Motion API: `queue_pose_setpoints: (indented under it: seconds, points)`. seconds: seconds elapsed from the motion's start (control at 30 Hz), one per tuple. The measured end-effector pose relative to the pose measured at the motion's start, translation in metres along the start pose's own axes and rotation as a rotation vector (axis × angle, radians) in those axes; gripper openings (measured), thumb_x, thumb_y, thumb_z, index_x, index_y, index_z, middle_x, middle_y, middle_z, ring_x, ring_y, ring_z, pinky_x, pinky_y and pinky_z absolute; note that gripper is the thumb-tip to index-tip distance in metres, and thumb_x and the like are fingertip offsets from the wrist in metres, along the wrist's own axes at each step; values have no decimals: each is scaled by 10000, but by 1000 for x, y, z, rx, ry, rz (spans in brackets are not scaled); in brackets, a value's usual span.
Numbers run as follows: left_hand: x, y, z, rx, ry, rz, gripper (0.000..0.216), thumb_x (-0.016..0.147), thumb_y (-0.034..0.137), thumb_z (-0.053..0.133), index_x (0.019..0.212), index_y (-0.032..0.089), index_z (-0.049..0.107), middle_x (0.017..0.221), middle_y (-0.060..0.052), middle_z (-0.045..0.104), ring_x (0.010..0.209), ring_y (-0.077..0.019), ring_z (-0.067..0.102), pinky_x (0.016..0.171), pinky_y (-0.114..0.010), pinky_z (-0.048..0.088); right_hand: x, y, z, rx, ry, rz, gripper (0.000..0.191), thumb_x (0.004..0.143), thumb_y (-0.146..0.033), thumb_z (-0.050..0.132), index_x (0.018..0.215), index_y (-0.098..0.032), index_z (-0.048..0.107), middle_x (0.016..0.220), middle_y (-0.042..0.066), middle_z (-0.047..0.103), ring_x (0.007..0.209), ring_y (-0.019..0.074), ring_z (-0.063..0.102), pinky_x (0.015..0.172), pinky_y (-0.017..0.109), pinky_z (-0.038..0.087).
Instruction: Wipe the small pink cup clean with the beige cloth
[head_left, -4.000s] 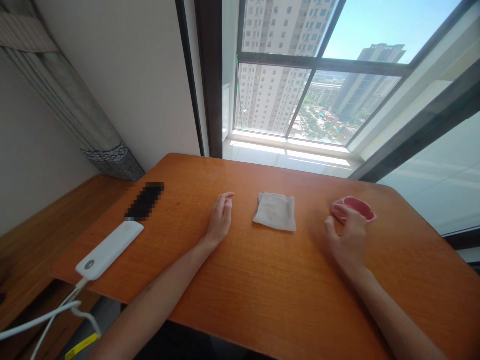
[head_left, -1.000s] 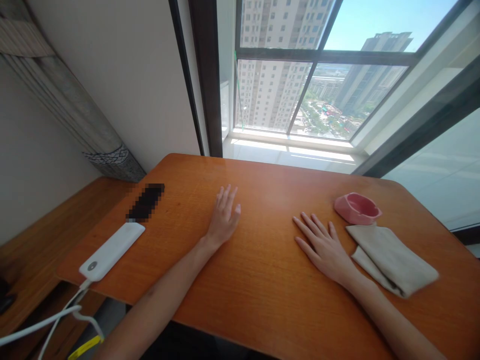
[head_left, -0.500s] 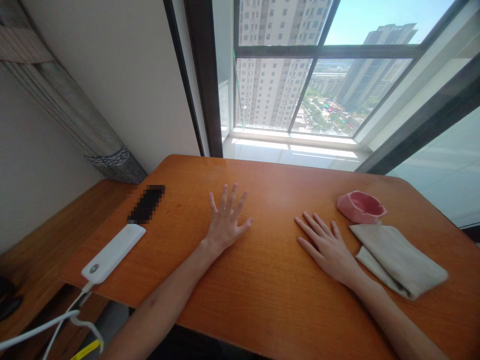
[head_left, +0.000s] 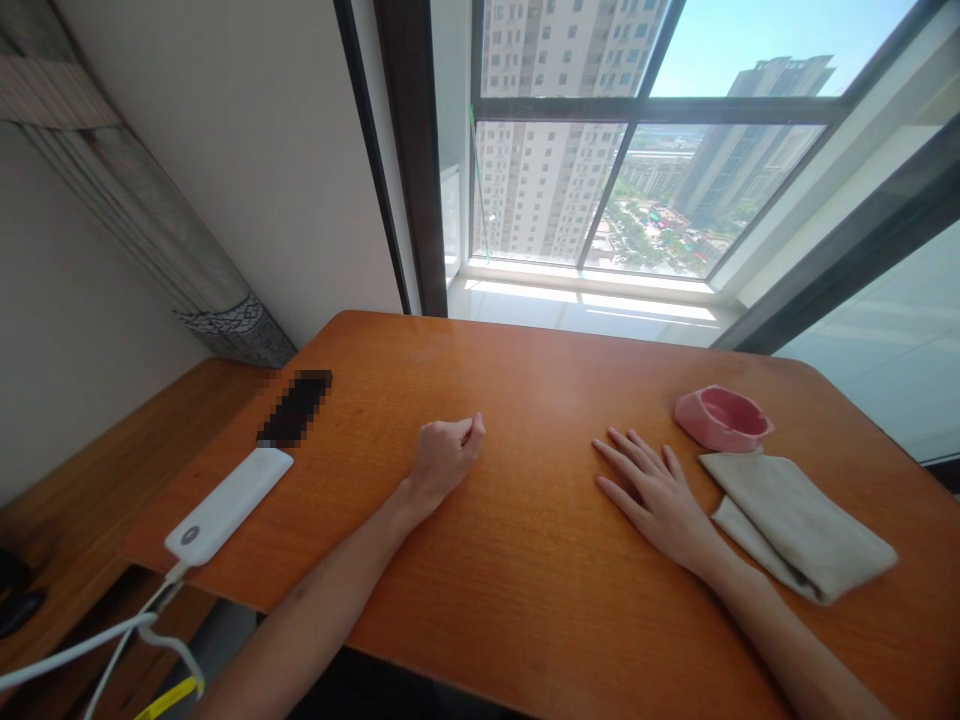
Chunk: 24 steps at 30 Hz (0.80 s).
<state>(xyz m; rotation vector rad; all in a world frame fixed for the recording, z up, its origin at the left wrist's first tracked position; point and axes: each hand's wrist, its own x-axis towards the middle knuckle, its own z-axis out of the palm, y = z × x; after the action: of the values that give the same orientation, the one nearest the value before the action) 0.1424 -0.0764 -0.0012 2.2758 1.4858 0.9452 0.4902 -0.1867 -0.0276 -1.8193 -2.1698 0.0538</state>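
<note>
Now: bare left hand (head_left: 447, 460) curled, bare right hand (head_left: 660, 505) flat beside a pale grey-green folded cloth (head_left: 814, 525)

On the left part of the orange-brown wooden table (head_left: 525, 580), well apart from the cloth, lies an oblong white plastic block (head_left: 232, 505), with a white cable (head_left: 67, 655) at its near end. Just beyond the block is a dark rectangular object (head_left: 296, 408), blurred into squares. A patterned grey curtain (head_left: 232, 335) hangs past the table's left corner, and a dark-framed window (head_left: 555, 110) stands beyond the far edge.

Closer to the cloth, a pink faceted dish (head_left: 709, 420) sits upright at its far end; whether they touch cannot be told. The right hand and forearm border its left side.

The cloth lies flat on the table's right part, its long axis slanting from the dish toward the near right corner, a loose fold opening on its left side.

The right fingers are straight and slightly spread, palm down, gripping nothing. The left fingers are folded into a fist, thumb against them; what they may enclose is hidden.
</note>
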Motion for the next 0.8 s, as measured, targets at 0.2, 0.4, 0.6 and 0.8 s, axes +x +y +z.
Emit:
queue_pose_setpoints:
  seconds: [0.2,0.4,0.6,0.8]
  points:
    - [1,-1,5,-93,-35,-43,552,1093,496,377,620,213,351,552,47,306,522,-109,293,615,-340,159,12,20,-32,68,380,223,461,1048,-428,500,1439,-239,655,1548,153,604,1351,354,643,1092,523,556]
    - [4,-4,7,-150,-36,-81,548,1075,507,387,616,219,308,566,45,273,531,-109,276,610,-343,153,27,60,-63,-195,416,563,597,1029,-495,499,1510,-162,616,1419,243,679,1140,424,697,839,523,543]
    - [4,-5,8,-169,-36,-86,549,1067,510,409,615,216,307,573,45,269,527,-107,280,612,-340,142,26,84,-54,-376,291,509,515,1043,-571,476,1235,-190,764,980,175,774,752,319,654,662,414,424]
    - [3,-4,7,-178,-37,-82,546,1067,504,414,615,216,307,570,46,277,524,-107,278,617,-341,141,24,77,-55,-332,399,346,369,1078,-405,450,1170,-191,736,1086,192,771,725,267,620,590,363,277]
